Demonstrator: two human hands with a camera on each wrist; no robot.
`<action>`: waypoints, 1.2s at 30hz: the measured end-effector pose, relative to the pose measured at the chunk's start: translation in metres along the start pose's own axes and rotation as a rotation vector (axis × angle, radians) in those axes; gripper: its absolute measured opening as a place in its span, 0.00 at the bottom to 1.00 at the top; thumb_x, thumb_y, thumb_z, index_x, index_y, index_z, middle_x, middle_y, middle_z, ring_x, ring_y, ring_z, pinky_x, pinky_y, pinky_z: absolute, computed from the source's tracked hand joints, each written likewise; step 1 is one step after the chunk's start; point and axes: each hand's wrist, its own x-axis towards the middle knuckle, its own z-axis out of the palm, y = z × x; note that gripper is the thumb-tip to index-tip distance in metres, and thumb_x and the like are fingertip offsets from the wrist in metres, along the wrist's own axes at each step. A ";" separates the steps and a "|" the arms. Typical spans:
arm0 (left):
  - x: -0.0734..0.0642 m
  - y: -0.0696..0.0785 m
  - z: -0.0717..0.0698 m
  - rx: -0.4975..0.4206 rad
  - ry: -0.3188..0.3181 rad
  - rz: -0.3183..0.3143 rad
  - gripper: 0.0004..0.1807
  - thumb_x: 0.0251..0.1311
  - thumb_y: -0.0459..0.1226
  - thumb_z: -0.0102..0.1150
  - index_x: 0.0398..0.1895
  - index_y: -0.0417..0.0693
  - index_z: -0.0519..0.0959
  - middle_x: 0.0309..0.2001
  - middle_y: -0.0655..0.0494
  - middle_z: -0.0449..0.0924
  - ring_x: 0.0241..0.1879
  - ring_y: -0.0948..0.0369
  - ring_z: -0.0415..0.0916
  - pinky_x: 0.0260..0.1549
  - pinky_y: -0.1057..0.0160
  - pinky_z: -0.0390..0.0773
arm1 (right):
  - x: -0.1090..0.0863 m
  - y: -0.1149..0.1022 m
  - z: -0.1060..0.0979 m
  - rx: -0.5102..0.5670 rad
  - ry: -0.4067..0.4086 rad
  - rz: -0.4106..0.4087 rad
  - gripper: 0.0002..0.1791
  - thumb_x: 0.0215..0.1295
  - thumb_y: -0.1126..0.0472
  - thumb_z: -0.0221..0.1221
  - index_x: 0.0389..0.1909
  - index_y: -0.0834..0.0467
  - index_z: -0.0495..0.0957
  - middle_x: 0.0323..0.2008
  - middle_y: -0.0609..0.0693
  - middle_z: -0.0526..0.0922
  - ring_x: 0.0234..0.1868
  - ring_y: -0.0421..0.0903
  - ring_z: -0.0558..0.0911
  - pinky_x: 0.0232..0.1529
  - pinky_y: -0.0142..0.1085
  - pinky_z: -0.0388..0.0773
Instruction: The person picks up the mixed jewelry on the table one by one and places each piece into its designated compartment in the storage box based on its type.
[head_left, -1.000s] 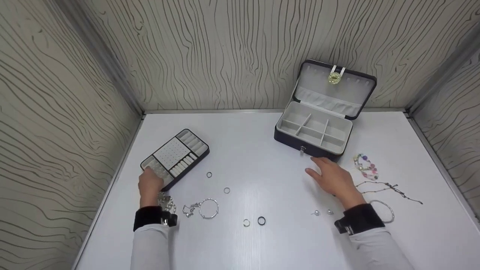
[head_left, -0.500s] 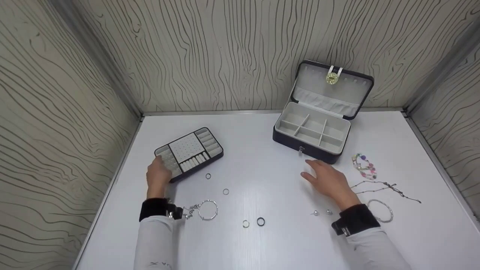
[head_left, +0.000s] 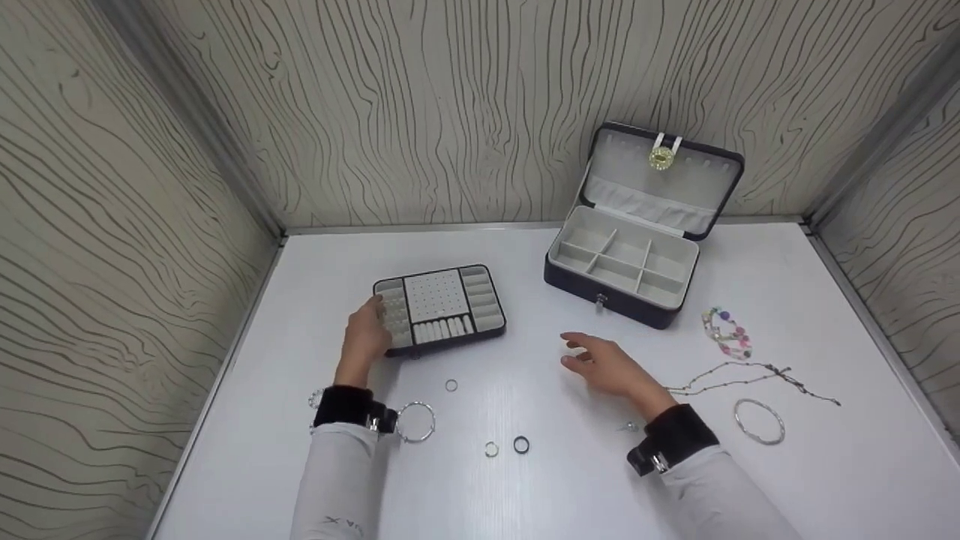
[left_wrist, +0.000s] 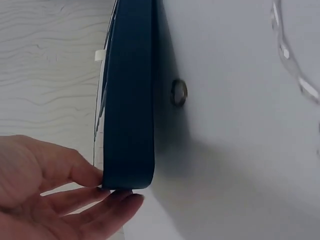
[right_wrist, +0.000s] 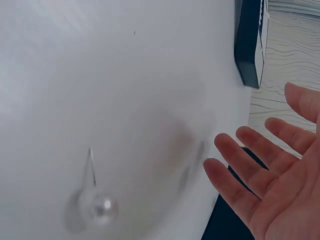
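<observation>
My left hand (head_left: 365,334) pinches the left end of a jewelry tray (head_left: 436,297) with ring slots and a dotted white panel. In the left wrist view the thumb is on the top edge and the other fingers (left_wrist: 117,212) are under the tray's dark blue side (left_wrist: 129,100). A ring (left_wrist: 174,95) lies close by the tray there. My right hand (head_left: 611,367) hovers with fingers spread, holding nothing, left of and in front of the open jewelry box (head_left: 637,309). A pearl earring (right_wrist: 102,206) lies near it; the second earring is hidden by the wrist.
Ahead of the body lie a black ring (head_left: 515,445) and a silver bangle (head_left: 433,421). On the right are a colorful bead bracelet (head_left: 742,343), a thin necklace (head_left: 806,390) and another bangle (head_left: 782,429). Patterned panels (head_left: 450,112) wall the table's back and sides.
My left hand has brought the tray rightward and swung it straighter to the table's back edge. My right hand has shifted left, away from the jewelry box.
</observation>
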 end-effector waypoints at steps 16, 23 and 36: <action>-0.017 0.021 0.039 -0.001 -0.069 0.105 0.44 0.46 0.15 0.54 0.72 0.40 0.63 0.67 0.38 0.66 0.66 0.44 0.64 0.61 0.47 0.67 | 0.035 -0.010 0.029 0.330 -0.007 0.140 0.28 0.74 0.65 0.48 0.71 0.71 0.56 0.65 0.69 0.67 0.61 0.63 0.73 0.47 0.45 0.81; -0.027 0.027 0.055 -0.019 -0.110 0.122 0.44 0.46 0.14 0.54 0.72 0.43 0.64 0.67 0.40 0.67 0.68 0.45 0.62 0.64 0.48 0.65 | 0.039 -0.006 0.028 0.308 0.075 0.187 0.26 0.70 0.69 0.50 0.66 0.75 0.62 0.56 0.70 0.74 0.48 0.57 0.80 0.37 0.43 0.83; -0.046 0.042 0.080 -0.031 -0.178 0.174 0.46 0.40 0.14 0.57 0.70 0.44 0.66 0.65 0.40 0.69 0.65 0.46 0.65 0.60 0.49 0.69 | 0.019 0.003 0.009 0.088 0.185 0.271 0.25 0.58 0.72 0.51 0.57 0.78 0.67 0.45 0.68 0.78 0.46 0.59 0.77 0.50 0.50 0.75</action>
